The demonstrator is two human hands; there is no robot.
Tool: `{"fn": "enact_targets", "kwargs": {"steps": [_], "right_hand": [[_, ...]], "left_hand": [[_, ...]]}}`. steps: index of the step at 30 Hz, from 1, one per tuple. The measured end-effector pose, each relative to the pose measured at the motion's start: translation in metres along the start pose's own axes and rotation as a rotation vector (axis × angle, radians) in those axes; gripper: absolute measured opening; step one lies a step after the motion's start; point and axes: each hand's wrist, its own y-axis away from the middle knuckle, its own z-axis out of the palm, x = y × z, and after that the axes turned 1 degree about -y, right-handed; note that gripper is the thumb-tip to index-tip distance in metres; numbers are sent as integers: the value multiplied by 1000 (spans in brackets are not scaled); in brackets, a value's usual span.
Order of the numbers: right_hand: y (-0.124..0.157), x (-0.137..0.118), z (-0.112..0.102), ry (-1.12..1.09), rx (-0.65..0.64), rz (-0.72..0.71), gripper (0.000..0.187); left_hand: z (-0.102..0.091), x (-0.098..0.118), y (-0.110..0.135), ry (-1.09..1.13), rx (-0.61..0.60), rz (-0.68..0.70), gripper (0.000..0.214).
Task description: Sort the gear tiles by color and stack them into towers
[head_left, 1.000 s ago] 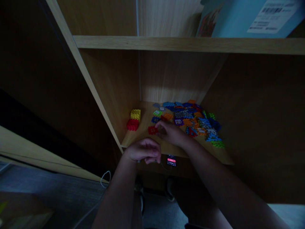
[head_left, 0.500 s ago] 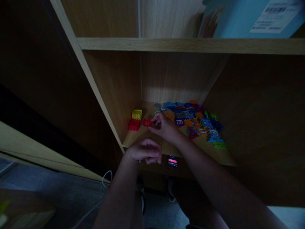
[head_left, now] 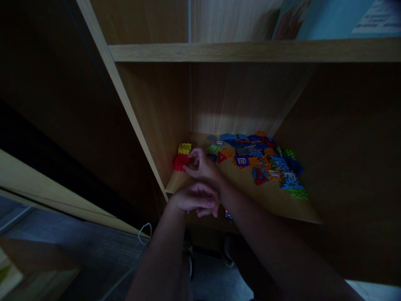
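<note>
My right hand (head_left: 199, 164) is at the red stack (head_left: 181, 163), thumb and fingertips closed on a red toothed building tile at its top right edge. Stack and tile blend together in the dim light. Right behind the red stack is a yellow stack (head_left: 184, 148) of similar toothed tiles. My left hand (head_left: 199, 200) hangs nearer to me, before the shelf's front edge, with fingers loosely curled and nothing visible in them. Close to my right hand lie a red triangular tile (head_left: 222, 157) and a green tile with a white window (head_left: 214, 148).
A jumbled heap of coloured tiles (head_left: 250, 152) covers the back and right of the shelf (head_left: 232, 188). A partition (head_left: 147, 113) bounds the left side. Overhead runs an upper shelf board (head_left: 234, 52) with a blue box (head_left: 332, 19). A phone (head_left: 227, 214) shows partly below my right forearm.
My right hand has carried the red tile left, from open shelf space onto the red stack. My left hand stays curled in about the same place. The view has shifted slightly.
</note>
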Motion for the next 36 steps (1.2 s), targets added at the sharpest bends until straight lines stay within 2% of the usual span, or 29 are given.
{"fn": "enact_targets", "kwargs": {"steps": [7,11,15,19,26,36], "right_hand": [[-1,3,4,5,-12,5,47],[1,1,0,23,-57,28,49],[6,-1,-3,26,-37,32,50],[9,0,-4,19,-37,-22,38],[6,-9,-8,48,-116,-85,15],[7,-4,-7,11,-147,-118,22]], "left_hand": [[0,-2,1,0,43,-30,48],[-1,-3,1,14,22,-19,44],[-1,-3,1,37,22,-4,44],[-1,-3,2,16,24,-16,44],[0,0,1,2,25,3,46],[1,-1,1,4,34,-12,46]]}}
